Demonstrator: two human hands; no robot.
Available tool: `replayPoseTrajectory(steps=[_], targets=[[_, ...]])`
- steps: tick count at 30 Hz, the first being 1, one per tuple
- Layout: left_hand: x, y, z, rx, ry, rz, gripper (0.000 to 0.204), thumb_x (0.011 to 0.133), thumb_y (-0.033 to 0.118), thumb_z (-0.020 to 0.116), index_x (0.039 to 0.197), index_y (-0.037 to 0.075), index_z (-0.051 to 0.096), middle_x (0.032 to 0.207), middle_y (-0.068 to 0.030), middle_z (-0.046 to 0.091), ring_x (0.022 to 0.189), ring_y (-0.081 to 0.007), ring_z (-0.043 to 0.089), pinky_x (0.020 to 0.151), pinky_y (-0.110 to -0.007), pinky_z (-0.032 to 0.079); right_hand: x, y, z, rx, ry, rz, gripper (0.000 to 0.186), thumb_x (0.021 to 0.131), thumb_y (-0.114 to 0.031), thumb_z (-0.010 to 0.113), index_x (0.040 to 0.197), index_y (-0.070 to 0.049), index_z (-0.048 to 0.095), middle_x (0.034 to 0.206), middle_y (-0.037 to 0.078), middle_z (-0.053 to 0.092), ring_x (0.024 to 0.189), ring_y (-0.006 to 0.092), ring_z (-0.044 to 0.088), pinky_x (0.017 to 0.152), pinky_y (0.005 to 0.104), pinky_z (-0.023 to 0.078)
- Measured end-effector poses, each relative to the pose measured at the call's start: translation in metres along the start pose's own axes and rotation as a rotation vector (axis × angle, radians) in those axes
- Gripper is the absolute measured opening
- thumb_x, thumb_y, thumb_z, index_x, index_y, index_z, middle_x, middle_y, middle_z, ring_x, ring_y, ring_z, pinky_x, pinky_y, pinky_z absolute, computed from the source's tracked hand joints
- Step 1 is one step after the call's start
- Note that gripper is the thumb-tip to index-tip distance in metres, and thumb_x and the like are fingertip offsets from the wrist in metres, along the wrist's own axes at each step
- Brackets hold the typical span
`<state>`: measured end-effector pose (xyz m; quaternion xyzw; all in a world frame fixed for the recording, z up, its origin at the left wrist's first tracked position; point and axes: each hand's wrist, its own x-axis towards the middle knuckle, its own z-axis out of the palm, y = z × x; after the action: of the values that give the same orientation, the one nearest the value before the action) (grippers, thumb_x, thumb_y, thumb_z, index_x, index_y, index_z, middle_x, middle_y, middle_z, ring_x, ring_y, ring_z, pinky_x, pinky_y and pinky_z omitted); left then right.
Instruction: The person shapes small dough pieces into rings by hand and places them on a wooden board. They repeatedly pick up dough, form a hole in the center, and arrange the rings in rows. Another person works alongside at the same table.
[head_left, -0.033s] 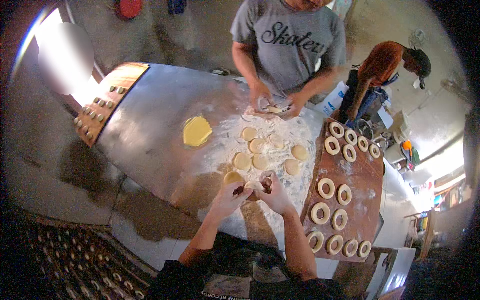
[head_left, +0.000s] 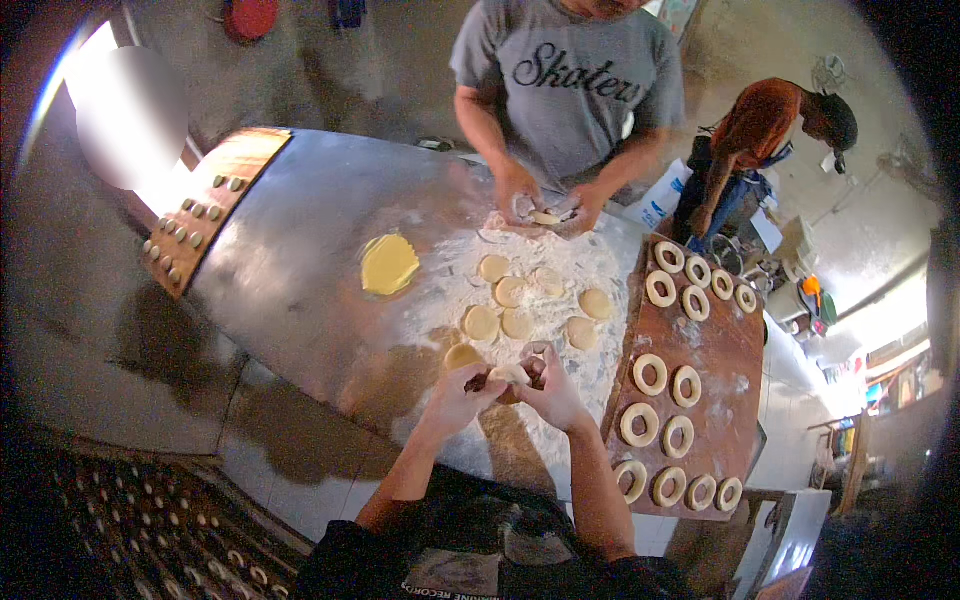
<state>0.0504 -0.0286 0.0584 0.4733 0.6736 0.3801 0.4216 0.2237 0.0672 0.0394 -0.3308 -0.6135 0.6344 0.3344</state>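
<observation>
My left hand (head_left: 466,396) and my right hand (head_left: 552,388) meet over the near edge of the floured table. Between their fingertips they pinch one pale piece of dough (head_left: 510,374); fingers hide part of it. A round dough disc (head_left: 462,356) shows just beyond my left fingers, and I cannot tell whether they touch it. Ahead, several flat dough discs (head_left: 517,323) lie in the white flour (head_left: 560,262). Across the table, a co-worker's hands (head_left: 548,208) work another pale piece of dough (head_left: 545,218).
To the right, a brown board (head_left: 705,350) bears several dough rings (head_left: 650,374). A yellow, soft-looking mass (head_left: 389,265) sits on the metal table (head_left: 300,230). At the far left, a wooden board (head_left: 225,180) holds small round pieces. Another person (head_left: 765,130) bends over at the back right.
The dough between my fingertips has tilted and shows a longer side. The whole view has shifted slightly; the rest stays in place.
</observation>
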Motion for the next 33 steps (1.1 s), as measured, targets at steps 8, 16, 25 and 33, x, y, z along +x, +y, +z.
replayPoseTrajectory(steps=[8,16,25,33], targets=[[0.019,0.032,0.015,0.200,0.305,0.401,0.026,0.074,0.000,0.074,0.099,0.004,0.067,0.099,-0.0108,0.068,0.095,-0.0300,0.065,0.085,-0.035,0.054,0.013,0.007,0.004,-0.777,0.227,-0.266,0.048,0.082,-0.009,0.072,0.125,-0.006,0.052,0.115,0.009,0.055,0.099,0.0207,0.059,0.080,0.0334,0.054],[0.026,0.026,0.067,0.050,0.089,0.705,0.038,0.080,-0.002,0.060,0.118,0.003,0.059,0.107,-0.0138,0.060,0.098,-0.0267,0.060,0.088,-0.034,0.052,-0.039,0.055,-0.050,0.598,0.139,-0.033,0.032,0.100,-0.010,0.055,0.132,-0.005,0.054,0.123,0.012,0.061,0.112,0.0276,0.062,0.085,0.0367,0.058],[0.007,0.047,0.184,-0.016,0.064,0.385,0.027,0.105,0.023,0.047,0.111,-0.002,0.057,0.085,-0.0127,0.062,0.080,-0.0246,0.062,0.075,-0.039,0.051,-0.096,0.002,-0.103,0.531,0.371,-0.054,0.035,0.102,-0.030,0.056,0.130,-0.008,0.056,0.113,0.010,0.063,0.103,0.0256,0.064,0.083,0.0379,0.056],[-0.015,0.130,0.288,0.020,-0.060,0.647,0.022,0.103,0.019,0.047,0.096,0.003,0.060,0.081,-0.0217,0.065,0.076,-0.0435,0.064,0.069,-0.049,0.049,-0.197,-0.042,-0.178,0.155,0.639,-0.121,0.043,0.101,-0.045,0.060,0.126,-0.011,0.056,0.105,0.008,0.064,0.096,0.0236,0.065,0.080,0.0383,0.053]])
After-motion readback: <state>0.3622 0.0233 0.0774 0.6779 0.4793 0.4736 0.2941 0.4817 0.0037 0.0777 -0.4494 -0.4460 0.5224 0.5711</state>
